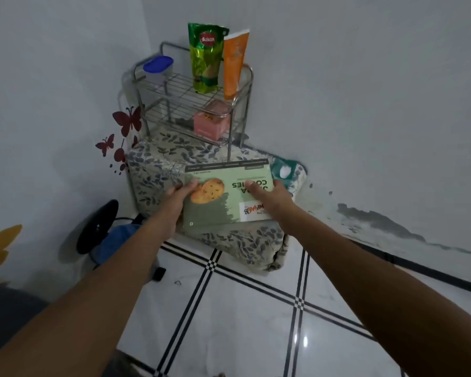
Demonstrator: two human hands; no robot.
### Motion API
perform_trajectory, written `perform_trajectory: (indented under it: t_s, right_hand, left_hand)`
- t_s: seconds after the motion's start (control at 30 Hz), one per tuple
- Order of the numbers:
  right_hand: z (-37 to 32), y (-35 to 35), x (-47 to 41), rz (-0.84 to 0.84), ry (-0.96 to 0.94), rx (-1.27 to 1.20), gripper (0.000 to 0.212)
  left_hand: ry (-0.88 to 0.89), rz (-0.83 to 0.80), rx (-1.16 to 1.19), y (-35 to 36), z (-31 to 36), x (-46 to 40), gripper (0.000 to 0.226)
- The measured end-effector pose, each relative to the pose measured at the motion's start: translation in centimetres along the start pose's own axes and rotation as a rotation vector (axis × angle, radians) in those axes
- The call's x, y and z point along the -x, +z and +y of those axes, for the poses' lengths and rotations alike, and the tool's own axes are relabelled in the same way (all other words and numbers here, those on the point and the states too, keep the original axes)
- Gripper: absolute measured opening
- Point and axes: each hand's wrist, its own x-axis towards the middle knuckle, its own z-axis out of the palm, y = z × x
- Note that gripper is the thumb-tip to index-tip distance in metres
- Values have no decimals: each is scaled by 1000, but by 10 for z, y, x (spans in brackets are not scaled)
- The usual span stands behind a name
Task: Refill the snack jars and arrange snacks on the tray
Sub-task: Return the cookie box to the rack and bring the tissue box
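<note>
A tiled floor (256,322) with black and white lines is filling the lower half of the head view, and pale walls are meeting in a corner at twelve o'clock. In that corner a low bench (152,170) is sitting under a leaf-patterned cloth. At its twelve o'clock end a wire rack (174,93) is standing with two tiers. On the upper tier a green snack pouch (206,58) and an orange pouch (234,63) are standing upright, touching each other, with a blue-lidded jar (158,68) well apart at their nine o'clock. On the lower tier a pink box (211,123) is sitting.

The green cookie box (223,197) is lying flat over the bench's six o'clock end, its print upside down to the viewer. The left hand (174,202) is holding its nine o'clock edge, thumb on top, its grip wrapped around that edge. The right hand (269,197) is holding the three o'clock edge in the same way, thumb pressed on the lettering. A small teal packet (283,170) is lying just beside the box at its two o'clock. Dark red butterfly stickers (128,121) are dotting the wall at nine o'clock of the rack.
</note>
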Motion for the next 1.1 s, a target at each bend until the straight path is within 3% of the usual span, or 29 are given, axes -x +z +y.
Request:
perform_trajectory:
  t_s: [0.1, 0.4, 0.6, 0.7, 0.87, 1.1]
  right_hand:
    - [-9, 7, -60, -72, 63, -25, 82]
    - [-56, 58, -240, -328, 190, -370, 58]
    - [-81, 120, -318, -452, 215, -457, 69]
    - [-81, 155, -351, -451, 255, -515, 78]
    - [-65, 233, -420, -453, 345, -461, 45]
    - [-66, 329, -492, -267, 371, -419, 53]
  left_hand:
    - [-18, 32, -3, 2, 15, -45, 78]
    - [-29, 261, 150, -7, 85, -178, 42]
    - [64, 458, 240, -35, 116, -251, 52]
    - [42, 465, 223, -63, 121, -283, 53]
    - [-92, 348, 117, -147, 123, -349, 59]
    - [-233, 343, 185, -215, 129, -441, 47]
